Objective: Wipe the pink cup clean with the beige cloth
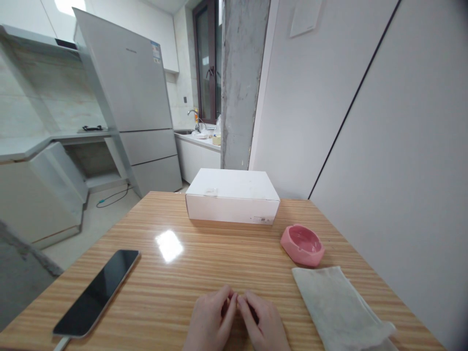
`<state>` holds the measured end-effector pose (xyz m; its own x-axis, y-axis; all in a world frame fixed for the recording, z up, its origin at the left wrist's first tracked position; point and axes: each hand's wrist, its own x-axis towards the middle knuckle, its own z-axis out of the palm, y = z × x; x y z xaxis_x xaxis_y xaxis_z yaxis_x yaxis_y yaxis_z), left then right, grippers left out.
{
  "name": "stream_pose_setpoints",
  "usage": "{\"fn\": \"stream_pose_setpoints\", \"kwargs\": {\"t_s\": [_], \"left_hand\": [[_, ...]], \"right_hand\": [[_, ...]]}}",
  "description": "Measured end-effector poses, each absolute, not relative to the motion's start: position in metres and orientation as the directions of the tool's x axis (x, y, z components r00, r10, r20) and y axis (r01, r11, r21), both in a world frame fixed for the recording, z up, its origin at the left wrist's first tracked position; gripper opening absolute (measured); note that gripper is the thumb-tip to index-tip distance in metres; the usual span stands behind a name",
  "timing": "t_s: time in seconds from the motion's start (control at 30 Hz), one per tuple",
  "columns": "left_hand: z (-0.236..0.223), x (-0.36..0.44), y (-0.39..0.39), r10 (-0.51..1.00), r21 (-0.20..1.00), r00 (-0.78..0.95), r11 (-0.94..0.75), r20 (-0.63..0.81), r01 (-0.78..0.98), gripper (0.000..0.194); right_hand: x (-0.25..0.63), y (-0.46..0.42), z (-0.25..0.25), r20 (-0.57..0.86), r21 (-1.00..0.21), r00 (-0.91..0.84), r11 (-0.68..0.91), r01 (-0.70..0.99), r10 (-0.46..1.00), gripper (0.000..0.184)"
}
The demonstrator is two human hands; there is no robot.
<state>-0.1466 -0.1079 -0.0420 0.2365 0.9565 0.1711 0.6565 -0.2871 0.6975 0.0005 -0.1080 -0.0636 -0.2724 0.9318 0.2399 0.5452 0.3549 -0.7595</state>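
Observation:
My left hand (211,319) rests at the near edge of the wooden table (164,287), its fingers curled and its thumb against the forefinger. Beside it, my right hand (263,321) is closed in the same way. The fingertips of both hands meet in the middle, and no object shows in either one. Nearest to my right hand lies a folded pale grey-green cloth (334,304). A pink ashtray (302,245) stands just behind the cloth. Left of my hands is a black-screened smartphone (98,295) with a white cable at its lower end.
A closed white box (233,209) sits at the far side of the table. A white wall (395,161) borders the table on the right. Beyond it are a grey pillar (241,87), a refrigerator (127,87) and a kitchen counter with a sink (184,131).

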Motion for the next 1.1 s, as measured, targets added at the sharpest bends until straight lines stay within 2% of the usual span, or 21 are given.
{"fn": "stream_pose_setpoints", "kwargs": {"t_s": [0.2,0.3,0.47,0.6,0.87,1.1], "left_hand": [[-0.0434,-0.1474,-0.107,0.955,0.673,0.238,-0.295,0.178,0.678,0.03],[-0.0455,-0.1477,-0.1075,0.947,0.623,0.248,-0.321,0.204,0.713,0.03],[-0.0493,-0.1444,-0.108,0.931,0.423,0.242,-0.343,0.275,0.838,0.03],[-0.0501,-0.1411,-0.1072,0.919,0.284,0.229,-0.324,0.32,0.902,0.026],[-0.0499,-0.1412,-0.1065,0.918,0.266,0.254,-0.338,0.305,0.903,0.023],[-0.049,-0.1414,-0.1068,0.929,0.271,0.261,-0.331,0.262,0.904,0.021]], "right_hand": [[-0.0002,-0.1098,-0.06,0.272,-0.747,-0.276,0.383,0.543,0.922,0.04],[-0.001,-0.1108,-0.0627,0.267,-0.742,-0.243,0.36,0.565,0.932,0.039],[-0.0021,-0.111,-0.0631,0.287,-0.625,-0.138,0.294,0.723,0.948,0.037],[-0.0038,-0.111,-0.0595,0.303,-0.551,-0.182,0.328,0.768,0.936,0.037],[-0.0026,-0.1112,-0.0586,0.281,-0.577,-0.205,0.335,0.745,0.938,0.035],[-0.0028,-0.1105,-0.0566,0.281,-0.534,-0.227,0.349,0.77,0.932,0.032]]}}
